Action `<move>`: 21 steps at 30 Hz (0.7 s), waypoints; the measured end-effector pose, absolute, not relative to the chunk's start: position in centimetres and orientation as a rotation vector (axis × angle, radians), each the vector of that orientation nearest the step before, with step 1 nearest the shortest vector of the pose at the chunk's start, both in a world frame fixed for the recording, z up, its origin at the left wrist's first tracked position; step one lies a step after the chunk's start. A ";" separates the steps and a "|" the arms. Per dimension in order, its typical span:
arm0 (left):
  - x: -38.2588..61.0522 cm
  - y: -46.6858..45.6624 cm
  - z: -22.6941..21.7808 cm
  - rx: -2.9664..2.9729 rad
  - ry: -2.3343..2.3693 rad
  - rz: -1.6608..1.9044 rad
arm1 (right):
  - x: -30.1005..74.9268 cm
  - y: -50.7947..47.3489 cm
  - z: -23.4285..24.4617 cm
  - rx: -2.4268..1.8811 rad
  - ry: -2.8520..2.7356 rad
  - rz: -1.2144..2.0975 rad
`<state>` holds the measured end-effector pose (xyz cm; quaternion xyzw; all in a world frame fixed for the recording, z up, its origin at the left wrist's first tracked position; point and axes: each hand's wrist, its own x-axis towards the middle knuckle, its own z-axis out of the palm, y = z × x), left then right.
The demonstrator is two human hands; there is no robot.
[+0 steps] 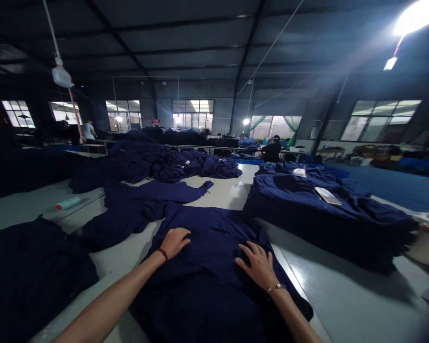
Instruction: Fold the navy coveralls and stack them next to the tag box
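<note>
Here we are at the desk (343, 290): a navy garment (214, 243) lies bunched at lower centre, both hands pressing on it. Left hand (175, 243) sits flat, grip wide open, holding nothing; right hand (257, 264) the same, fingers spread on the cloth. It looks soft, limp and fairly light, so a pinch at a loose edge looks best. Off to the right, a stack of navy garments (325, 214); upper centre, a co-worker (271, 151).
</note>
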<state>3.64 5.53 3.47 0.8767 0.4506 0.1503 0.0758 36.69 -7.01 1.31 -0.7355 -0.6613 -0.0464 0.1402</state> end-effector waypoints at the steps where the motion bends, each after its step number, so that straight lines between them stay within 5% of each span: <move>1: 3.7 5.4 2.8 2.645 1.323 0.328 | 36.3 -7.4 0.8 -2.203 -1.911 -0.074; 11: 5.6 6.7 3.4 2.651 1.485 -0.023 | 35.3 -6.6 2.1 -2.432 -1.920 0.166; 21: 1.7 2.3 1.8 2.676 1.227 -0.118 | 34.1 -10.7 0.3 -2.376 -1.979 -0.018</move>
